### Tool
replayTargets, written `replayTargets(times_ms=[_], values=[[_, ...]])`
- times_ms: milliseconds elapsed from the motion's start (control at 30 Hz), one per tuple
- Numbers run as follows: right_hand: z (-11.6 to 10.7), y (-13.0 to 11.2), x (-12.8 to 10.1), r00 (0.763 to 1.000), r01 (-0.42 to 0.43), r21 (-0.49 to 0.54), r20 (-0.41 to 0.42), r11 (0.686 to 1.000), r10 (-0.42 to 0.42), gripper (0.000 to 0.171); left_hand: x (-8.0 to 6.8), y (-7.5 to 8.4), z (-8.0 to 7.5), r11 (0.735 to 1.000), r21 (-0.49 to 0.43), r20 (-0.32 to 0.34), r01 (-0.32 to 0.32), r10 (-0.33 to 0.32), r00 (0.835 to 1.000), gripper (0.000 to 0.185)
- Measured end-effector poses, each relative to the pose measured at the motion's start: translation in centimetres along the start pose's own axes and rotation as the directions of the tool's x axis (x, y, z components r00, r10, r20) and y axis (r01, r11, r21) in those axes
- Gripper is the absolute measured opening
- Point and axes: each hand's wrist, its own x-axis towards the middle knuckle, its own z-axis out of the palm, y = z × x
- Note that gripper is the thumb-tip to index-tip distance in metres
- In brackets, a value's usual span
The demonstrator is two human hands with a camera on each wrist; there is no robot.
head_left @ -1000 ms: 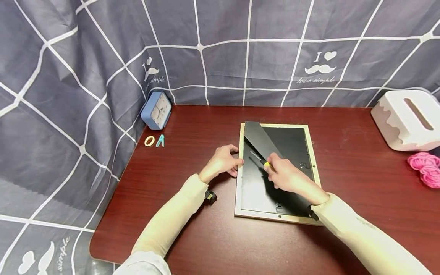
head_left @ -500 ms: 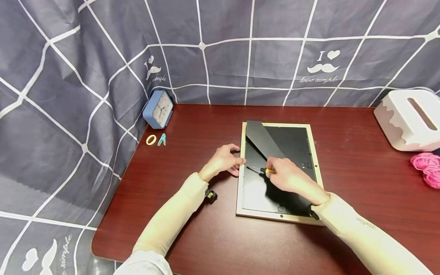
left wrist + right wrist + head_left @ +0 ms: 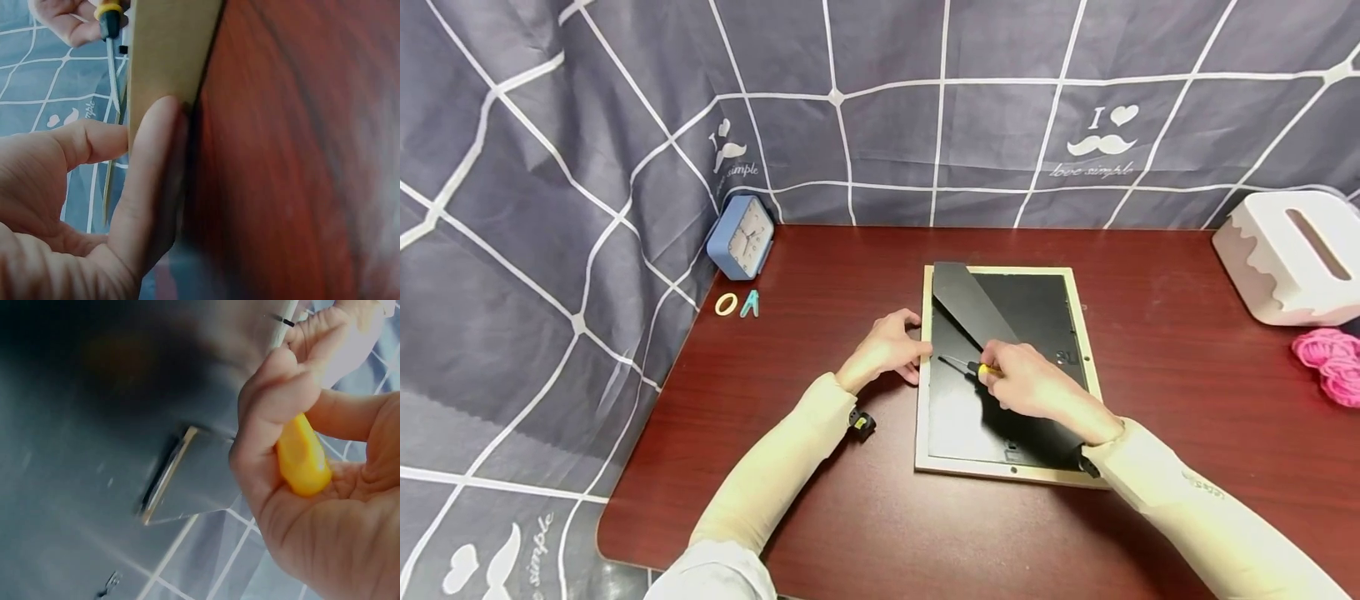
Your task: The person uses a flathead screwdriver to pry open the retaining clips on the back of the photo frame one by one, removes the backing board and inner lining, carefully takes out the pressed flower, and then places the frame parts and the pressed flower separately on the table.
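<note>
A picture frame (image 3: 1012, 474) with a pale wooden border lies back side up on the table, its black backing board (image 3: 958, 421) showing. A black easel stand (image 3: 973, 300) slants up from that board. My left hand (image 3: 889, 348) grips the frame's left edge, thumb on top and fingers along the outer side. In my right hand (image 3: 1030, 382) is a screwdriver (image 3: 987, 369) with a yellow and black handle, held over the board beside the stand. Its thin shaft points left toward the gripped edge. Whether the tip touches anything, I cannot tell. The right wrist view shows the yellow handle end (image 3: 303, 459) in the curled fingers.
At the back left stand a blue alarm clock (image 3: 741, 238), a cream ring (image 3: 726, 304) and a teal clip (image 3: 750, 304). A white tissue box (image 3: 1288, 258) and pink yarn (image 3: 1330, 362) sit at the right. A grey checked curtain (image 3: 895, 142) hangs behind the table.
The screwdriver has swung from pointing up and left to pointing nearly straight left, its tip now closer to the frame's left edge. My left hand has stayed in place on the frame.
</note>
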Motion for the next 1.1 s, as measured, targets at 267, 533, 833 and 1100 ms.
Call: replayTargets(times_ms=[267, 533, 833, 1100], values=[[0.8, -1.1, -0.2, 0.997, -0.075, -0.006, -0.001, 0.997, 0.075, 0.014, -0.7, -0.3, 0.7, 0.999, -0.038, 0.028, 0.026, -0.025, 0.999, 0.086], [2.1, -0.7, 1.4, 0.997, -0.077, 0.019, -0.003, 0.997, 0.077, 0.007, -1.7, -0.6, 2.2, 0.993, -0.1, -0.003, 0.056, -0.057, 0.998, 0.099], [4.1, 0.9, 3.5, 0.994, -0.059, -0.086, -0.096, 0.995, 0.051, 0.015, -3.0, -0.4, 4.0, 0.981, -0.18, -0.01, 0.066, -0.069, 0.998, 0.107], [3.3, -2.1, 3.3, 0.985, -0.13, -0.101, -0.124, 0.986, 0.117, 0.018, -2.9, -0.2, 4.0, 0.982, -0.179, 0.014, 0.059, -0.057, 0.998, 0.103]])
